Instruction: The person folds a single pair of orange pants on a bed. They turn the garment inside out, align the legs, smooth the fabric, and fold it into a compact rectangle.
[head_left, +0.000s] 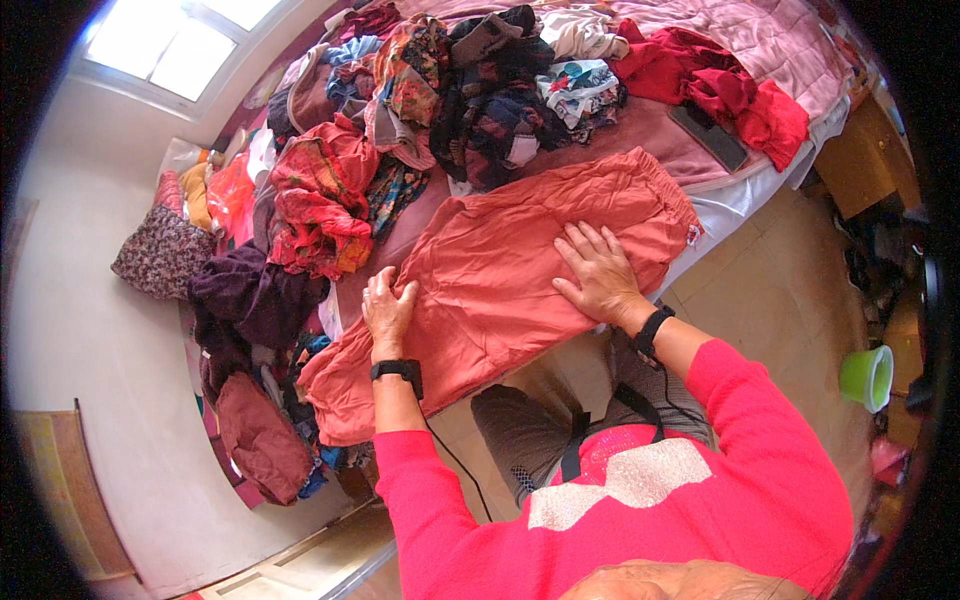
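A pair of coral cloth trousers (480, 277) lies spread out along the near edge of the bed. Its gathered elastic waistband (664, 191) is at the right end, with a small printed tag (694, 235) by the near corner. Flat on the upper part of the cloth rests my right hand (596, 274), fingers a little apart. Farther down, towards the leg end, my left hand (386, 304) touches the garment with thumb and fingers apart. Neither hand grips a fold. Creases run across the middle of the fabric.
Heaped clothes (495, 112) cover the far side of the bed, with a red patterned garment (326, 199) nearest my left hand. A dark phone (707, 136) lies on the pink bedcover (645, 124). On the right stands a green bucket (855, 377). Cables hang from both wristbands.
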